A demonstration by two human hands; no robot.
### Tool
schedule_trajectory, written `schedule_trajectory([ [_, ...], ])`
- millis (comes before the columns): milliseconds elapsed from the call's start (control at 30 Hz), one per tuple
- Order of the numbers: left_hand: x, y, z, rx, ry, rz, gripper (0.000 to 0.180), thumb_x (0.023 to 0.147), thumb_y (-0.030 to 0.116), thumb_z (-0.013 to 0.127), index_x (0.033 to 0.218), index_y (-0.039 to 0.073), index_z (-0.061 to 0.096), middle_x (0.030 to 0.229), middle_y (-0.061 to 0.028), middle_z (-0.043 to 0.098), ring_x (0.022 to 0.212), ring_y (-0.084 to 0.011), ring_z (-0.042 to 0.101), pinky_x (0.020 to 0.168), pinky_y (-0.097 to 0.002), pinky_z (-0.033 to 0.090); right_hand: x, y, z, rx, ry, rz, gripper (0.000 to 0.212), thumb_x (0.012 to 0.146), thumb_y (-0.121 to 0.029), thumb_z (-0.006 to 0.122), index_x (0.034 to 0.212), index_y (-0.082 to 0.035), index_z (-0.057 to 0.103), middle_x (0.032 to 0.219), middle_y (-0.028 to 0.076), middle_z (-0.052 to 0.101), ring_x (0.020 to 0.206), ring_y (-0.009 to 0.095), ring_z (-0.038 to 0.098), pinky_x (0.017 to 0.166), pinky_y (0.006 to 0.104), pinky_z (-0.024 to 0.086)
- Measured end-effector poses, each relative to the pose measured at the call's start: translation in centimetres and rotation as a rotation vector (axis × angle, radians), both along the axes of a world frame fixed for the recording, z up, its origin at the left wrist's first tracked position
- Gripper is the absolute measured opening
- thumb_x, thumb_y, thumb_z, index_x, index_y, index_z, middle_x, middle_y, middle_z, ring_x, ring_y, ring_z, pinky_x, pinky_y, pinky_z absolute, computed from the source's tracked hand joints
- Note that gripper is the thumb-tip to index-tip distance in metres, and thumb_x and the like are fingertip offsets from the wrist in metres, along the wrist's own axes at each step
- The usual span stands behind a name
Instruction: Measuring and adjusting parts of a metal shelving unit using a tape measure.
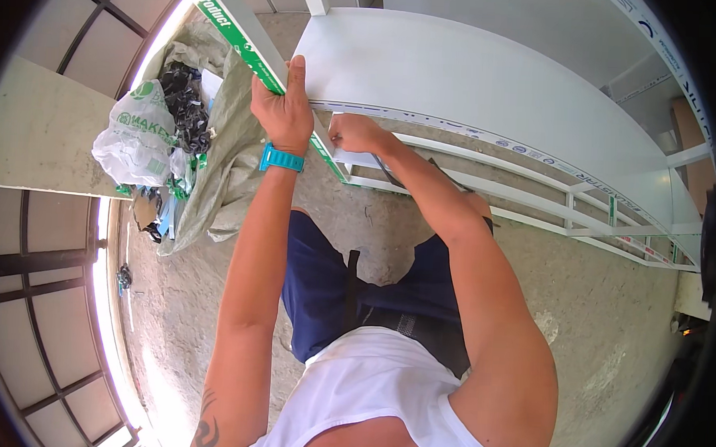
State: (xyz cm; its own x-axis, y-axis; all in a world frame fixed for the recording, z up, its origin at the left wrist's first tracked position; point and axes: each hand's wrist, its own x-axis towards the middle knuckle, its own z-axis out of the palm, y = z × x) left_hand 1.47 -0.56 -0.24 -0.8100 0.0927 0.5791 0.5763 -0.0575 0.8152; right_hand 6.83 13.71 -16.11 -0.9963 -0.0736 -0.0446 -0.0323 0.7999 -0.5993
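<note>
The head view looks down on a rough grey concrete floor (602, 314), sunlit along the left edge beside a dark-framed glazed wall (27, 305). At upper left, a pale sack (232, 170) lies slumped on the floor with a white plastic bag (134, 138) and a tangle of black scraps (184, 96) on it. A large white panel (476, 77) spans the top of the view, and beneath it runs a white framework of rails (550, 204) resting on the floor toward the right.

The left hand (283, 108), with a turquoise watch (281, 158) on its wrist, is closed over the near left corner of the panel, thumb pointing up along the edge, where a white profile with a green printed strip (246, 35) meets it. The right hand (354, 131) is curled into a fist just under the panel's near edge, close beside the left; whether it grips anything cannot be told. A dark thin piece (388, 173) shows just below its wrist.
</note>
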Motion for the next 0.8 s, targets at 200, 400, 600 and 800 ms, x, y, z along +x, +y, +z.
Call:
schedule_trajectory([
  [200, 0.2, 0.2, -0.1, 0.002, -0.015, -0.013, 0.028, 0.098, 0.025, 0.075, 0.1, -0.003, 0.073, 0.089, -0.0081, 0.073, 0.077, -0.0134, 0.061, 0.074, -0.0281, 0.053, 0.5, -1.0, -2.4, 0.266, 0.256, 0.041, 0.016, 0.085, -0.013, 0.067, 0.099, -0.01, 0.075, 0.095, 0.007, 0.07, 0.079, 0.034, 0.065, 0.072, 0.0437, 0.054],
  [400, -0.2, 0.7, -0.2, 0.019, 0.005, 0.003, 0.028, 0.098, 0.025, 0.076, 0.1, -0.002, 0.073, 0.088, -0.0077, 0.073, 0.076, -0.0131, 0.06, 0.072, -0.0279, 0.052, 1.0, -1.5, -2.9, 0.351, 0.42, -0.012, 0.009, 0.083, -0.007, 0.062, 0.084, -0.001, 0.07, 0.094, 0.008, 0.069, 0.077, 0.033, 0.064, 0.068, 0.0427, 0.051],
  [600, -0.5, -0.1, -0.5, 0.0, -0.018, 0.006, 0.028, 0.098, 0.026, 0.076, 0.1, -0.002, 0.074, 0.088, -0.008, 0.073, 0.077, -0.0132, 0.061, 0.073, -0.028, 0.052, -0.4, 0.2, -0.4, -0.118, 0.129, 0.102, 0.007, 0.08, 0.001, 0.059, 0.081, 0.002, 0.066, 0.09, 0.009, 0.066, 0.07, 0.031, 0.06, 0.065, 0.0409, 0.048],
  [800, -0.2, 0.8, -0.1, -0.01, 0.029, 0.0, 0.029, 0.098, 0.026, 0.076, 0.101, -0.003, 0.074, 0.089, -0.0081, 0.073, 0.078, -0.0134, 0.062, 0.073, -0.028, 0.053, -2.9, 2.3, -1.3, -0.075, 0.013, 0.398, 0.008, 0.076, 0.003, 0.059, 0.079, 0.002, 0.067, 0.079, 0.01, 0.066, 0.066, 0.027, 0.055, 0.064, 0.0404, 0.046],
])
